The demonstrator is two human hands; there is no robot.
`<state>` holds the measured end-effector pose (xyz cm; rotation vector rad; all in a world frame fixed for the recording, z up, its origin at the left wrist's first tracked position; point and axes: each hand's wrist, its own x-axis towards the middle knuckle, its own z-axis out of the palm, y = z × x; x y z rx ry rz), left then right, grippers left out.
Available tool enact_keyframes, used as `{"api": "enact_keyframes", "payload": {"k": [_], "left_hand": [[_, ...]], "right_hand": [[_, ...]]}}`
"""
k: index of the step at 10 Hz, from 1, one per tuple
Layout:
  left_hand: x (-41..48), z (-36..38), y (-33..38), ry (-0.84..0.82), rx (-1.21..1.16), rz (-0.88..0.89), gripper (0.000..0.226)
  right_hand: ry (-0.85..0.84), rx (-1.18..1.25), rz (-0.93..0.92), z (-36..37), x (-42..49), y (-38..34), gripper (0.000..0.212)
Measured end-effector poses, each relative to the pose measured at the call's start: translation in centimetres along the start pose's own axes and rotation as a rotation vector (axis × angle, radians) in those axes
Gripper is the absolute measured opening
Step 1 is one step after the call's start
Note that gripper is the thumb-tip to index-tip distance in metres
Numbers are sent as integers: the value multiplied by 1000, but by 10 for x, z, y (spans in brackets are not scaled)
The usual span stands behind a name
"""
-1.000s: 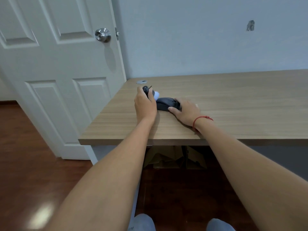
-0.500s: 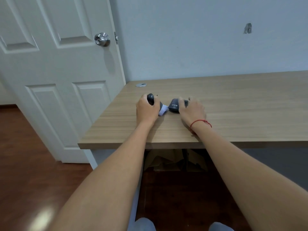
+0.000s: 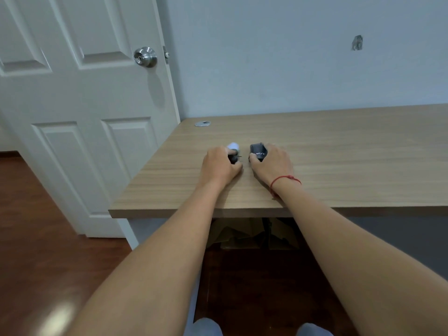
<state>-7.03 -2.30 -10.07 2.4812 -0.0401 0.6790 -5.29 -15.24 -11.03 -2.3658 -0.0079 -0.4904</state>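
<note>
My left hand (image 3: 219, 166) grips a small tool with a dark handle and a white end (image 3: 233, 147); a thin dark tip pokes out to the right of my fingers. My right hand (image 3: 272, 163) holds a dark grey object with white lettering (image 3: 258, 151) upright on the wooden desk (image 3: 339, 154), thumb on its near side and fingers round its right. The two hands sit side by side near the desk's left front, a small gap between them. A red string circles my right wrist.
A silver cable grommet (image 3: 202, 123) lies at the desk's back left corner. A white panel door with a steel knob (image 3: 145, 57) stands to the left. Cardboard pieces (image 3: 242, 235) lie under the desk on the dark wood floor.
The dark object, earlier lying flat under my right hand, now stands upright in its grip. My left hand has turned the tool, so its white end points away and its tip toward the right hand.
</note>
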Motion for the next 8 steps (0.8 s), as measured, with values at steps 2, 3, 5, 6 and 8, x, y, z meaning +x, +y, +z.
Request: {"api": "enact_keyframes", "payload": {"k": [2,3,5,6,8], "left_hand": [[20,10,-5,-41,57,-15,22],[35,20,-8,-39,81,-4,22],[39,24,-10,12,43,38,24],[30,18,-9,15,83,6,35],[-3,5,-2,-60,178,-164,49]], "right_hand": [[-5,44,16,11,24,4,27],[-25,36,18,17,38,5,28],[-51,82,29,15,37,5,58],[-51,77,5,10,26,12,73],[-196,-192,-40,-20,-16,13,56]]}}
